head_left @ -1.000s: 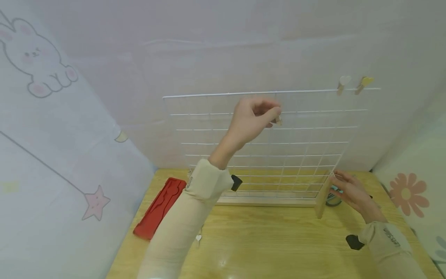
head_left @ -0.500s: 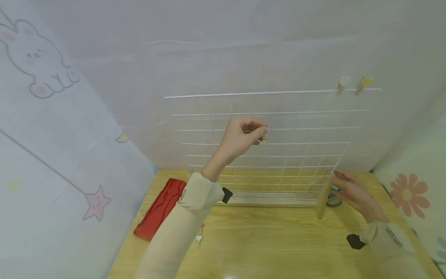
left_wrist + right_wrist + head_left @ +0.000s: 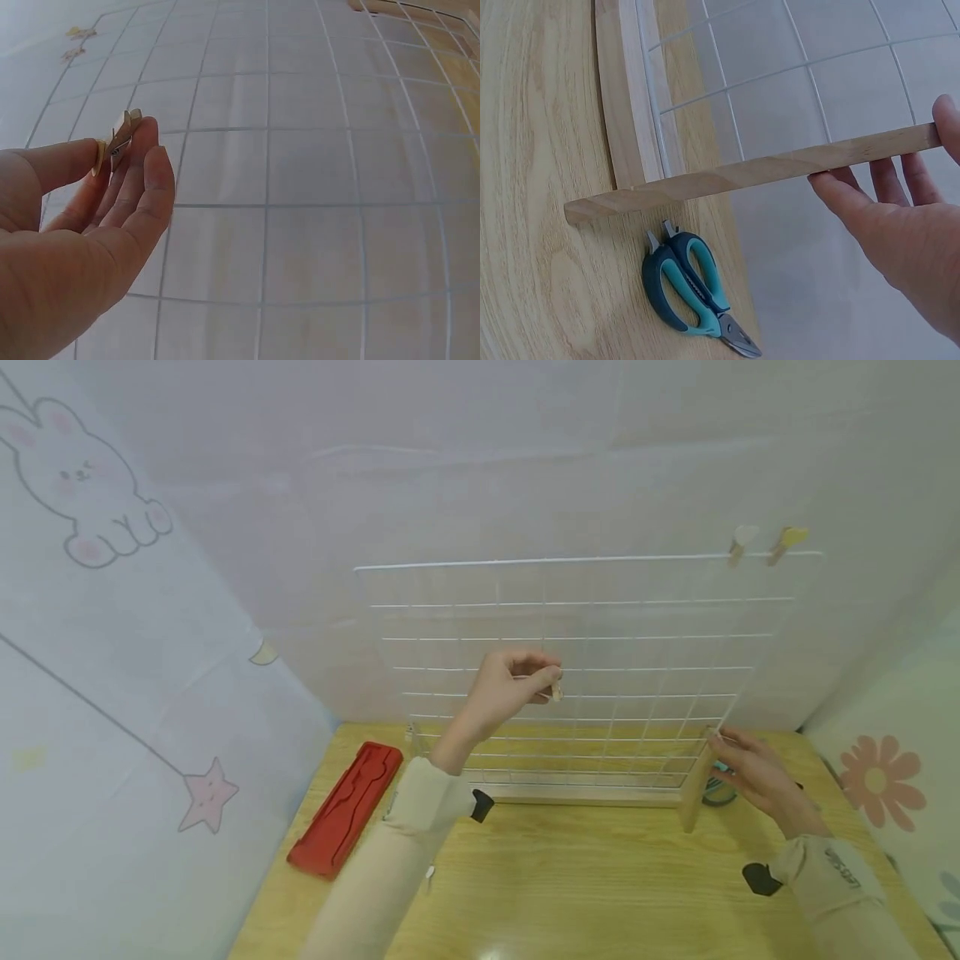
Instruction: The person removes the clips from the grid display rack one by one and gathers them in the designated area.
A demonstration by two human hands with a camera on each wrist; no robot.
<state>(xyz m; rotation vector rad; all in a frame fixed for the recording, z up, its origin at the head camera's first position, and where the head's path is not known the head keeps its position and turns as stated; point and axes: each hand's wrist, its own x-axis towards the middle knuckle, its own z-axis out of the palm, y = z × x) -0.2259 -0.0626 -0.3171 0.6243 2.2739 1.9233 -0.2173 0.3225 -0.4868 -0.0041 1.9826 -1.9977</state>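
Note:
In the head view my left hand (image 3: 510, 687) is raised in front of a white wire grid panel (image 3: 585, 560). Between thumb and fingertips it pinches a small wooden clothespin (image 3: 122, 140), whose yellowish piece shows by the thumb in the left wrist view. The clothespin is apart from the wires. At the panel's right side my right hand (image 3: 759, 775) holds the upper end of the wooden side post (image 3: 727, 180), thumb on one edge and fingers on the other. On the panel's top bar sit a white heart clothespin (image 3: 745, 535) and a yellow heart clothespin (image 3: 792, 537).
A red molded tray (image 3: 347, 810) lies left on the wooden table (image 3: 570, 885). Near my left sleeve is a small white heart clip (image 3: 430, 872), partly hidden. Teal-and-dark-blue scissors (image 3: 724, 326) lie just outside the right post. Printed cloth walls surround the table.
My left hand has moved down and to the left across the panel, with the clothespin still pinched. My right hand stays at the side post.

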